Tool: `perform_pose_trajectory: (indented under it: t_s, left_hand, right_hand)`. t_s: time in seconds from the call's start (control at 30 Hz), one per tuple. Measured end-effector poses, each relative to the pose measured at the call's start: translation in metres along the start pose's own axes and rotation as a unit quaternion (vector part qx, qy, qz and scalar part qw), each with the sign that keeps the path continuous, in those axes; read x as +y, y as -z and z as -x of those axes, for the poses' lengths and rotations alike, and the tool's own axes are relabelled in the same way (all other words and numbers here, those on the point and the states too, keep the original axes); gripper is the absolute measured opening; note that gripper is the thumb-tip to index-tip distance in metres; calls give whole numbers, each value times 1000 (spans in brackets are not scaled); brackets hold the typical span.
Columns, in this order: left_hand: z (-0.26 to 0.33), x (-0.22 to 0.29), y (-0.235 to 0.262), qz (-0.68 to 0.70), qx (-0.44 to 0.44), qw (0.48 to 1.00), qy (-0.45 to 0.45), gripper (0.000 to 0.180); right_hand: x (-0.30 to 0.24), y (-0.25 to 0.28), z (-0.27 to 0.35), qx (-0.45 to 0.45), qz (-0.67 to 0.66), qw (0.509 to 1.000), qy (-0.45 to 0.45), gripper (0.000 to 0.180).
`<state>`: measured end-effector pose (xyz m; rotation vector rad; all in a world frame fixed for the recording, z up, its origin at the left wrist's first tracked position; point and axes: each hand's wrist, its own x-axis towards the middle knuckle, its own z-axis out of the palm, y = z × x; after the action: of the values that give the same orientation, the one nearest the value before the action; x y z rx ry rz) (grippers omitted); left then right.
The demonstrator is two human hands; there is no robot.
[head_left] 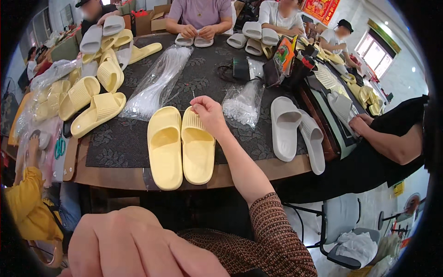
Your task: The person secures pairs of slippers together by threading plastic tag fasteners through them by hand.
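under the right hand [210, 114], its grip pinched together, lies a yellow slipper pair [181, 147].

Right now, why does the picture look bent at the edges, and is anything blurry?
Head view: the fisheye lens bows the table edge and leaves dark corners; the left hand, close to the lens, is soft, while the yellow slippers are sharp; the window glares white.

A bright window [374, 54] glows upper right of my view, a grey chair [344, 226] on pale floor [369, 205] lower right.
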<state>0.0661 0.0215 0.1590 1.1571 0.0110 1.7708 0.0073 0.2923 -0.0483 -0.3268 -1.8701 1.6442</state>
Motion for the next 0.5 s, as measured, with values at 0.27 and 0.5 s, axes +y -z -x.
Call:
perform_pose_trajectory:
  t_s: [0.27,0.5]
  left_hand:
    - [-10,-8,5,-13,-23,1000,5,32]
    - [-12,-19,11,14,-44,999,-8,32]
  right_hand:
    - [2,-4,-2,-2,21,1000,18,10]
    - [3,8,1,15,32,999,14,11]
